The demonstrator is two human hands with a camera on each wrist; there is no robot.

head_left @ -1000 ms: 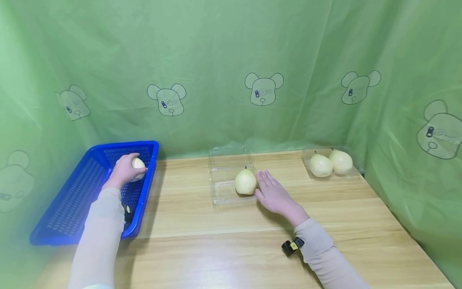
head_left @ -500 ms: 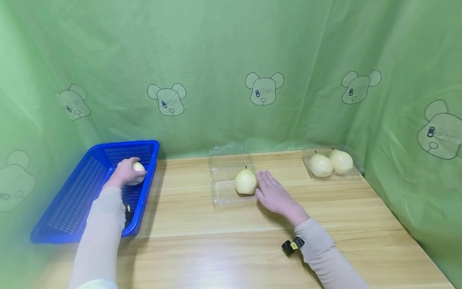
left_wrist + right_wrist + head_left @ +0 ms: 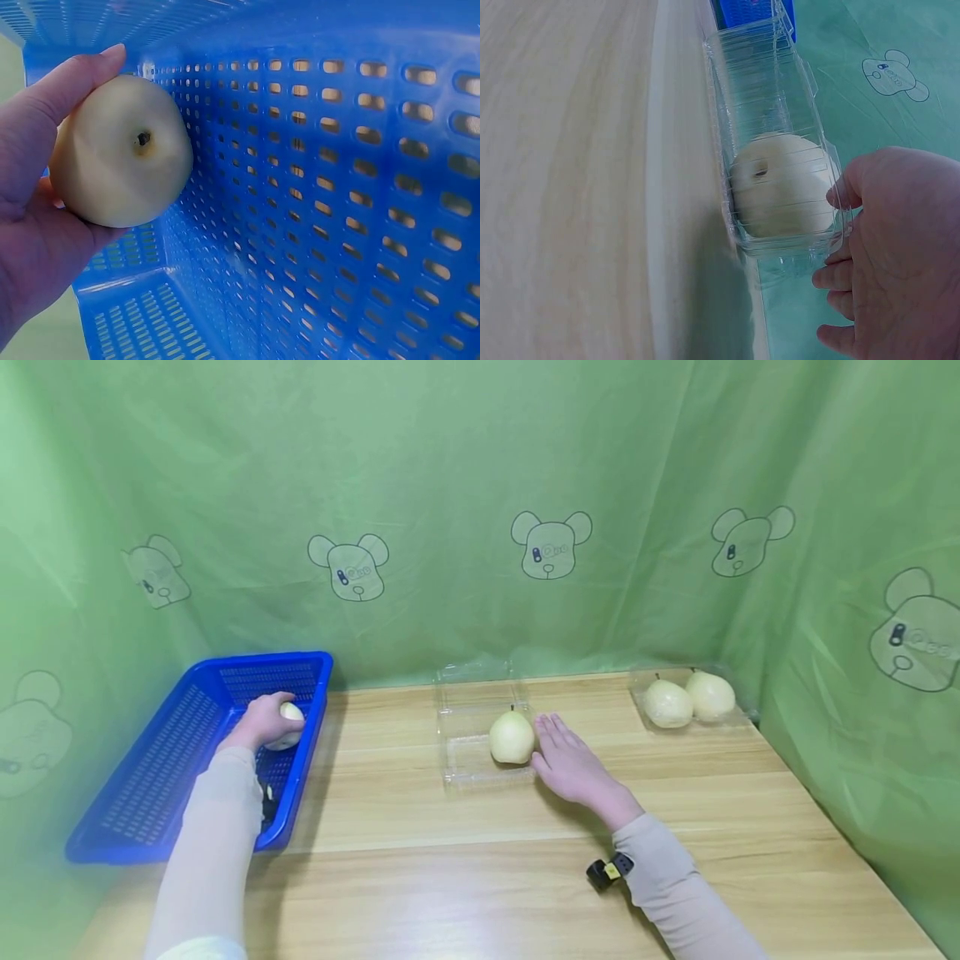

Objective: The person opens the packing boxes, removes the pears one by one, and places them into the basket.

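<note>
Your left hand (image 3: 262, 722) is inside the blue basket (image 3: 157, 777), at the left of the table (image 3: 450, 877). Its thumb and fingers are curved around a pear (image 3: 124, 154) and grip it from opposite sides. The left wrist view shows the dark-centred end of that pear facing the camera, beside the basket's perforated wall; you cannot be told from these views whether fruit and wall touch.

Your right hand (image 3: 573, 768) is at the right end of a clear box (image 3: 465, 756), near the middle of the table. In the head view its fingers are extended and close together. In the right wrist view the thumb tip meets the side of the box, with the other fingers at its end; the hand holds nothing in its grasp.

Inside that box, at the end nearest your right hand, sits a second pear (image 3: 512, 739), stem up. The box's lid (image 3: 477, 687) is folded back towards the green curtain (image 3: 450, 468).

To your far right, near the curtain, two more pears (image 3: 667, 704) sit side by side in another clear box (image 3: 731, 717). You wear a black device (image 3: 609, 870) at the right wrist, over a pale sleeve (image 3: 667, 868).
</note>
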